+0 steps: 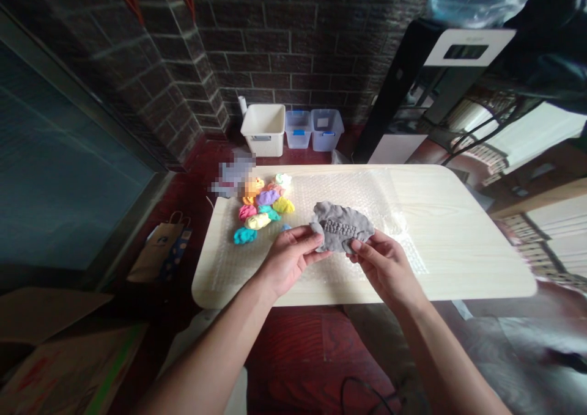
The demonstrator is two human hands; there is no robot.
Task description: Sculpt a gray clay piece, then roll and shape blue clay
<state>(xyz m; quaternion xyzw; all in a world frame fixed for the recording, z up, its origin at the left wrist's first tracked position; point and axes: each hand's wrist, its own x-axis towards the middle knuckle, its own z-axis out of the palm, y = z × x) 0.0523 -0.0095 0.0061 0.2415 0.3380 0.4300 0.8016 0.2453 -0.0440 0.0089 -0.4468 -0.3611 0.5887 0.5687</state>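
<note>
A flattened, ragged-edged piece of grey modelling clay is held up above the table, with rows of small bumps pressed across its middle. My left hand pinches its left edge between thumb and fingers. On the opposite side, my right hand grips the lower right edge, thumb on top. Beyond my left hand lies a heap of coloured clay lumps: purple, yellow, pale yellow, teal, pink, orange and several others. A small blue bit shows beside my left hand.
Bubble wrap covers much of the pale wooden table. Behind it on the floor stand a white bin and two clear plastic boxes. A water dispenser rises back right; a paper bag and cardboard box sit left.
</note>
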